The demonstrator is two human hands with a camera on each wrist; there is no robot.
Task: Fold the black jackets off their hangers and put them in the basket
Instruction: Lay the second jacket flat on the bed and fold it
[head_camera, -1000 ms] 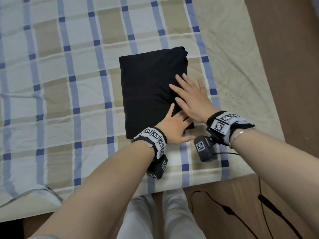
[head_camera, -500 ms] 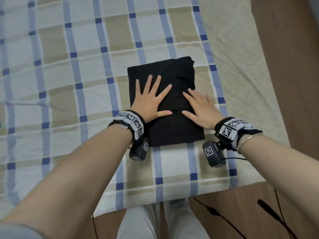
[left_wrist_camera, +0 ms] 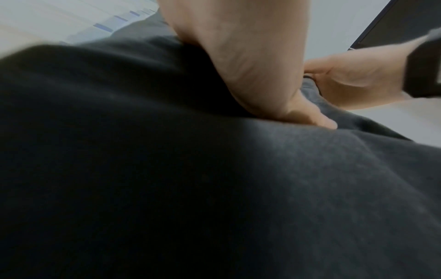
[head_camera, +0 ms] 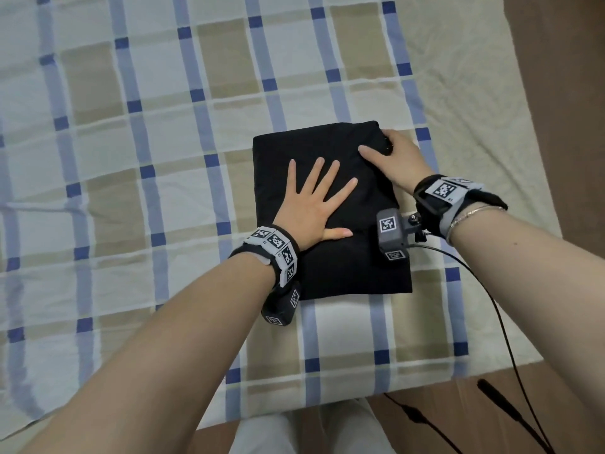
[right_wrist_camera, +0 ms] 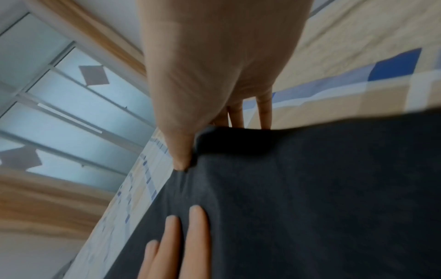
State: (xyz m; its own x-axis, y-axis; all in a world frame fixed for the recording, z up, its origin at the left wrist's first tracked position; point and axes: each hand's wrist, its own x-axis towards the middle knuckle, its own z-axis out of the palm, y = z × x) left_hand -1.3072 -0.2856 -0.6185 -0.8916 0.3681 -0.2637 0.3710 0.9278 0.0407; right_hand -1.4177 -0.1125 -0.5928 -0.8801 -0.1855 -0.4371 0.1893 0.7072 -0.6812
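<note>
A black jacket (head_camera: pixel 330 267), folded into a rectangle, lies on the checked bed sheet (head_camera: pixel 163 158). My left hand (head_camera: pixel 314 204) lies flat on its middle with the fingers spread, pressing the cloth down. My right hand (head_camera: pixel 393 155) is at the jacket's far right corner, thumb on top and fingers curled round the edge. In the right wrist view the thumb (right_wrist_camera: pixel 183 160) pinches the jacket's (right_wrist_camera: pixel 310 188) folded edge, with the left hand's fingers (right_wrist_camera: pixel 198 236) lower on the cloth. The left wrist view shows my palm (left_wrist_camera: pixel 250 75) on the jacket (left_wrist_camera: pixel 167 169). No basket or hanger is in view.
The bed's right edge and near edge border a wooden floor (head_camera: pixel 556 93). Black cables (head_camera: pixel 491 322) run from my right wrist down over the floor near my legs (head_camera: pixel 294 434). A glazed door or window (right_wrist_camera: pixel 71 113) shows in the right wrist view.
My left hand slid from the jacket's near edge to its middle and stays flat there. My right hand moved from lying flat on the right side to gripping the far right corner.
</note>
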